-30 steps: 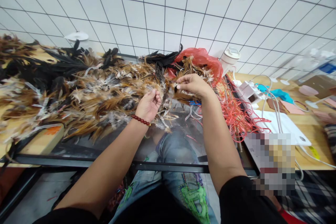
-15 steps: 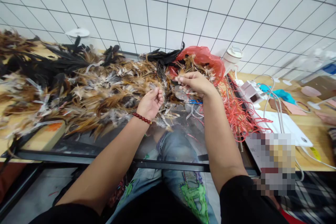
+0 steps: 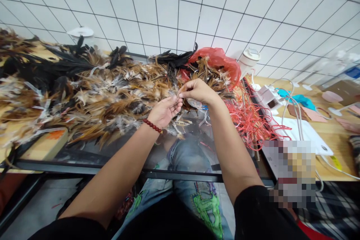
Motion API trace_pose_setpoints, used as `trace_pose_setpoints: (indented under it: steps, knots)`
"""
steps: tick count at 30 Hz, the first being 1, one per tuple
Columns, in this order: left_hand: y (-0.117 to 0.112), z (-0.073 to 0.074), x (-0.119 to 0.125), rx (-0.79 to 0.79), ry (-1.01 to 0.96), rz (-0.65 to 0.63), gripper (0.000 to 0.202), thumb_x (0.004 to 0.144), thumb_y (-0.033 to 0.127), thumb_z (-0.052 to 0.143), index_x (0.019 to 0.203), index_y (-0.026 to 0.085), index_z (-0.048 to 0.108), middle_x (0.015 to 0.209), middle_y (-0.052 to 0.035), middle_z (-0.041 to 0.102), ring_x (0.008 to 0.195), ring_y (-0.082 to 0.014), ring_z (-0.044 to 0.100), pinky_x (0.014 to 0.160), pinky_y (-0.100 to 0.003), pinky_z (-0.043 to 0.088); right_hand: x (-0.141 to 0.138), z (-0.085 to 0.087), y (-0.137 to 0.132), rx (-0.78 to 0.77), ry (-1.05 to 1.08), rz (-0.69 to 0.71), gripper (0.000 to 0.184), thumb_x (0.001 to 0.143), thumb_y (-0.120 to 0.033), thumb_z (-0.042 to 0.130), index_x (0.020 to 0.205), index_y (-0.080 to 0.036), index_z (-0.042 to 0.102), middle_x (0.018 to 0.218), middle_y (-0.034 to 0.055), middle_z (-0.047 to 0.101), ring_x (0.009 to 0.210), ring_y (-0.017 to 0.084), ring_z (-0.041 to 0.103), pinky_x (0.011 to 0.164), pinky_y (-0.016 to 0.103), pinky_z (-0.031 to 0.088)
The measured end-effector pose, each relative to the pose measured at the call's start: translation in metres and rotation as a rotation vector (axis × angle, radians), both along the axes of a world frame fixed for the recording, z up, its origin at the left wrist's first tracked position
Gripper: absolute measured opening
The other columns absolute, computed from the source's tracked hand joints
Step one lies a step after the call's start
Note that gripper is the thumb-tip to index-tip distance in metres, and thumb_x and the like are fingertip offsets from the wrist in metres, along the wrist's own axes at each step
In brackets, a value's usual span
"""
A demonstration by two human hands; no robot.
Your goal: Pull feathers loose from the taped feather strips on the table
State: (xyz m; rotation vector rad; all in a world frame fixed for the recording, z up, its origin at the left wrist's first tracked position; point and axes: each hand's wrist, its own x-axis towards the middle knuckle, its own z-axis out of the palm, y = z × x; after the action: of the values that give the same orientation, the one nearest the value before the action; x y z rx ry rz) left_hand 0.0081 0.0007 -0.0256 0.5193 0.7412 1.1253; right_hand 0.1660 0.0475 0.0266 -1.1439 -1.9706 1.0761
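Observation:
A big heap of brown, black and white feathers [image 3: 92, 90] lies across the glass table top [image 3: 112, 157]. My left hand [image 3: 164, 111], with a red bead bracelet on its wrist, has its fingers half uncurled at the heap's right end. My right hand [image 3: 197, 90] is closed in a pinch right above the left fingertips and touches them. Small feathers sit between the two hands; what the pinch holds is too small to make out. A red plastic bag [image 3: 216, 62] with feathers in it lies just behind my right hand.
A tangle of red strings [image 3: 253, 123] spreads right of my right arm. A white lidded cup [image 3: 247, 62], white cables [image 3: 292, 116], a white board [image 3: 306, 135] and pink pieces lie on the wooden table at right. A tiled wall stands behind. My knees show under the glass.
My right hand has moved left and slightly down until it meets my left hand. The left fingers have uncurled toward it.

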Motion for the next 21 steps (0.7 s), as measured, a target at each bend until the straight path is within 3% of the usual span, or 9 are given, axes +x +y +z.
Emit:
trace_pose_setpoints:
  steps: [5, 8, 12, 15, 19, 21]
  knots:
    - [-0.002, -0.001, 0.000, 0.031, 0.064, -0.094, 0.004, 0.077, 0.010, 0.070, 0.080, 0.009, 0.066, 0.064, -0.0034, 0.065, 0.054, -0.0072, 0.060, 0.053, -0.017, 0.049, 0.004, 0.001, 0.000, -0.023, -0.029, 0.029, 0.017, 0.061, -0.026, 0.077, 0.070, -0.013, 0.072, 0.068, -0.0001, 0.069, 0.065, 0.010, 0.058, 0.067, 0.024, 0.046]
    - [-0.004, 0.001, -0.001, 0.069, 0.087, -0.178, 0.004, 0.077, 0.011, 0.070, 0.078, 0.008, 0.067, 0.063, -0.0039, 0.064, 0.052, -0.0078, 0.059, 0.051, -0.017, 0.048, 0.011, 0.003, -0.004, -0.098, 0.014, 0.101, 0.023, 0.066, -0.035, 0.075, 0.073, -0.014, 0.070, 0.060, -0.0034, 0.062, 0.056, 0.007, 0.049, 0.057, 0.020, 0.041]
    - [-0.005, 0.001, -0.002, 0.054, 0.071, -0.276, 0.004, 0.079, 0.012, 0.068, 0.078, 0.008, 0.067, 0.070, -0.0068, 0.066, 0.058, -0.0107, 0.063, 0.056, -0.020, 0.052, 0.015, 0.002, -0.007, -0.257, 0.062, 0.217, 0.029, 0.071, -0.042, 0.072, 0.072, -0.014, 0.066, 0.052, -0.0061, 0.053, 0.047, 0.004, 0.037, 0.046, 0.018, 0.030]
    - [-0.006, 0.000, -0.001, 0.059, 0.058, -0.331, 0.003, 0.078, 0.012, 0.068, 0.080, 0.009, 0.068, 0.077, -0.0091, 0.068, 0.067, -0.0128, 0.066, 0.065, -0.024, 0.055, 0.012, -0.001, -0.006, -0.270, 0.090, 0.237, 0.030, 0.068, -0.040, 0.075, 0.068, -0.013, 0.062, 0.054, -0.0056, 0.053, 0.048, 0.004, 0.039, 0.047, 0.019, 0.032]
    - [-0.005, 0.001, 0.000, 0.051, 0.004, -0.174, 0.003, 0.076, 0.011, 0.069, 0.077, 0.010, 0.066, 0.072, -0.0059, 0.066, 0.066, -0.0118, 0.064, 0.066, -0.024, 0.053, 0.009, 0.001, -0.005, -0.155, 0.102, 0.199, 0.026, 0.069, -0.033, 0.075, 0.084, -0.014, 0.065, 0.063, -0.0051, 0.056, 0.057, 0.007, 0.049, 0.056, 0.020, 0.041]
    - [-0.003, 0.002, -0.001, 0.018, -0.025, -0.069, 0.003, 0.076, 0.012, 0.068, 0.075, 0.011, 0.065, 0.068, -0.0034, 0.065, 0.063, -0.0107, 0.062, 0.064, -0.023, 0.052, 0.008, 0.003, -0.006, -0.101, 0.059, 0.205, 0.042, 0.065, -0.026, 0.078, 0.103, -0.015, 0.064, 0.073, -0.0039, 0.060, 0.066, 0.009, 0.054, 0.064, 0.022, 0.046]
